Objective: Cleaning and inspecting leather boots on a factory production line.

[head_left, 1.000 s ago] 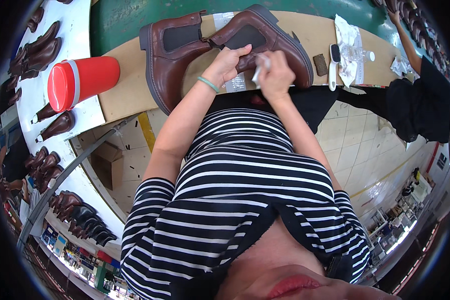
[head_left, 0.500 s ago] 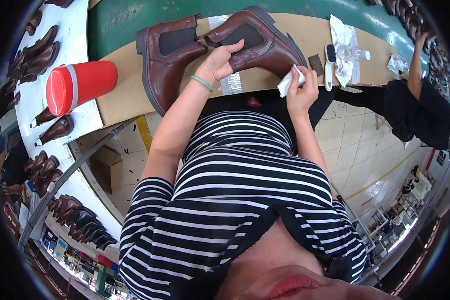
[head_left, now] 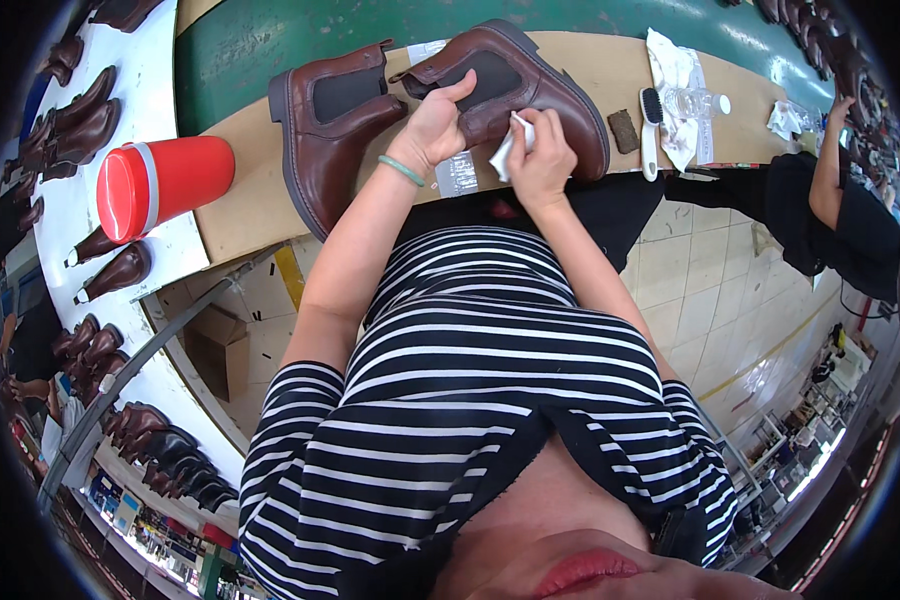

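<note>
Two brown leather ankle boots with dark elastic side panels lie on their sides on a cardboard-covered bench. My left hand (head_left: 435, 128), with a green bangle at the wrist, grips the right-hand boot (head_left: 574, 112) near its shaft; the thumb lies along the elastic panel and the other fingers are partly hidden beneath. A folded white cloth (head_left: 503, 158) is pinched in my right hand (head_left: 544, 165), which presses it on the leather between instep and toe. The left-hand boot (head_left: 315, 175) rests beside my left forearm, untouched by my right hand.
Right of the boots lie a brown block (head_left: 623, 131), a white-handled brush (head_left: 650, 135), a crumpled white cloth (head_left: 667, 70) and a clear plastic bottle (head_left: 698, 103). A red container (head_left: 170, 182) stands at left, near several other boots. Another person (head_left: 850, 220) works at far right.
My right hand has moved left with the white cloth, from the boot's toe toward its instep. My left hand keeps its hold, and the boots have shifted slightly.
</note>
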Tool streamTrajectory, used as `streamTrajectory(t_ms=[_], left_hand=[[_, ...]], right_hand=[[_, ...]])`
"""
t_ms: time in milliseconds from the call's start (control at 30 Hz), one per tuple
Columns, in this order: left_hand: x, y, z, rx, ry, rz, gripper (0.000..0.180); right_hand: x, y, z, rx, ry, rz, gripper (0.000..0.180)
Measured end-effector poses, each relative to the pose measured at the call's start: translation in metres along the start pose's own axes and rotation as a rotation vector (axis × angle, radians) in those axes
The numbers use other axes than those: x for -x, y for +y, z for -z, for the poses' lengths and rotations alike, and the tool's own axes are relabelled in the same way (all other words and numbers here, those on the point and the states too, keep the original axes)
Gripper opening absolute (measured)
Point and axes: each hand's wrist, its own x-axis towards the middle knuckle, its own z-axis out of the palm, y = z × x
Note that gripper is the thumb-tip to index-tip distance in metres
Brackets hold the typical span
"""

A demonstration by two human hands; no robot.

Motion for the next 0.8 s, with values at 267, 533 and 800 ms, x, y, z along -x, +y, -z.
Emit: streamTrajectory(t_ms=[267,533,800], left_hand=[[0.000,-0.004,-0.009,-0.078,0.099,-0.042,0.046],[0.005,-0.002,-0.005,-0.040,0.094,-0.069,0.052],[0.014,-0.007,0.004,0.039,0.024,-0.148,0.056]], right_hand=[[-0.004,-0.002,-0.002,-0.122,0.056,0.024,0.009],[-0.014,0.013,0.021,0.137,-0.003,-0.059,0.007],[-0.047,0.026,0.031,0.401,-0.057,-0.024,0.010]])
